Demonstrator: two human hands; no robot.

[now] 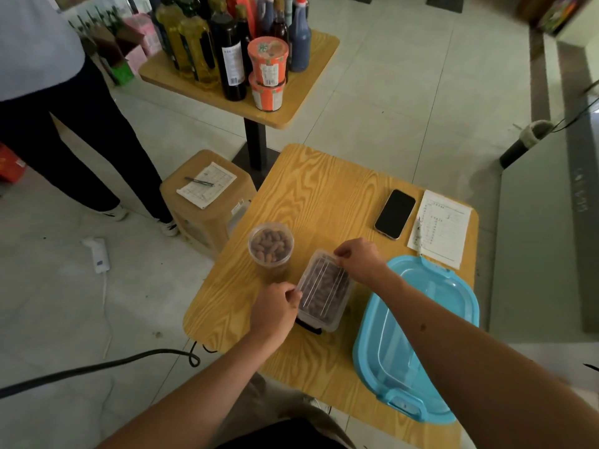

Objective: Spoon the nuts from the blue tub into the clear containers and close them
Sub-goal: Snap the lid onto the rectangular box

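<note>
Pinching the lid's rim, the right hand (356, 260) holds the far end of the rectangular clear container (324, 291) and the left hand (275, 307) its near-left edge — it sits mid-table (324, 189), nut-filled, between the round container (271, 244) and the blue tub (418, 338). Thin plastic likely flexes — corners seem the surest purchase.

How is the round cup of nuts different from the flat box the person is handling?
The round cup stands upright and open, with no lid; the rectangular box lies low with a clear lid on it. The cup stands alone, untouched; the box has the left hand and right hand at its edges. Both are clear plastic, filled with brown nuts, on the wooden table.
</note>
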